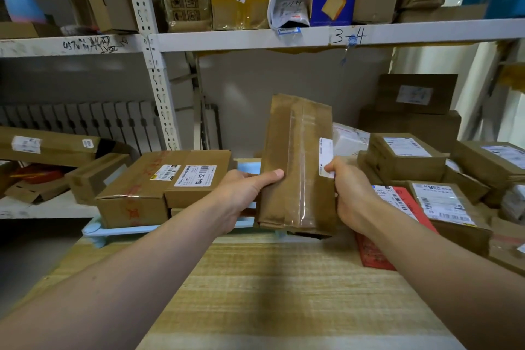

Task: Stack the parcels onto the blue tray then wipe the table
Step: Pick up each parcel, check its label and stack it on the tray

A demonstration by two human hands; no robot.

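Both hands are on one tall brown parcel [297, 167], held upright over the far edge of the wooden table [272, 287], just above the near rim of the blue tray [125, 229]. The left hand [241, 193] clasps its left side, thumb laid flat across the front and the other fingers hidden behind; the right hand [350, 196] grips the right edge, thumb pinching at the white label, the rest of its fingers out of sight too. On the left part of the tray a large taped box [136, 187] already sits, with a smaller labelled box [199, 182] touching it on the right, so I'd say the stacking is under way but not far along. The right side of the table is crowded: a red flat mailer [397, 224] near the edge, a labelled box [446, 207] on top of it, and a heap of brown boxes [406, 156] behind. All of those look yet to be moved, and the wiping can hardly start until they are; I see no cloth anywhere.
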